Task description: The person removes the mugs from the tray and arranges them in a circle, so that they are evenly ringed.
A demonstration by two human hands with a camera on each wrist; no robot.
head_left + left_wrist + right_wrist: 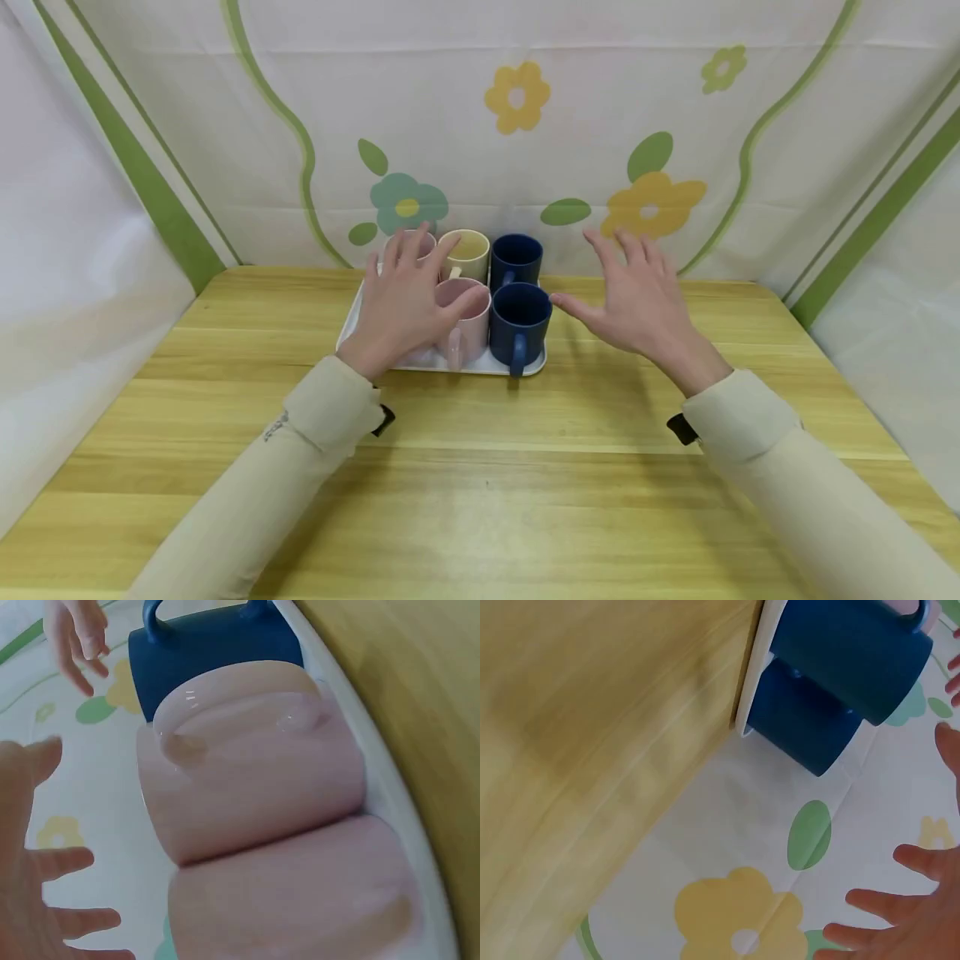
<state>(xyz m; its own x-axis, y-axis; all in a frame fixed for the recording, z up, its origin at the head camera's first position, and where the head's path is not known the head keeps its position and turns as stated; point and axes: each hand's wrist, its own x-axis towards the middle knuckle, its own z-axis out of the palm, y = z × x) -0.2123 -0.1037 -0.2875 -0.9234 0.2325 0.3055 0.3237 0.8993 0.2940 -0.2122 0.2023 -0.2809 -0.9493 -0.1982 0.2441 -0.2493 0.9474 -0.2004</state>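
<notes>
A white tray (350, 325) holds several mugs in two rows. In the back row are a pink mug (425, 243), a yellow mug (471, 265) and a navy mug (529, 271). The front row has a navy mug (506, 342), a pink mug (474, 340) and another pink mug (285, 900), which my left hand hides in the head view. Over the tray's left side my left hand (401, 304) hovers with fingers spread, holding nothing. Right of the navy mugs, my right hand (641, 304) is spread in the air, its thumb near the front navy mug's rim.
The tray stands toward the back of a wooden table (480, 492). Behind the table hangs a white cloth (450, 108) printed with flowers and leaves. White cloth walls with green stripes flank the table on both sides.
</notes>
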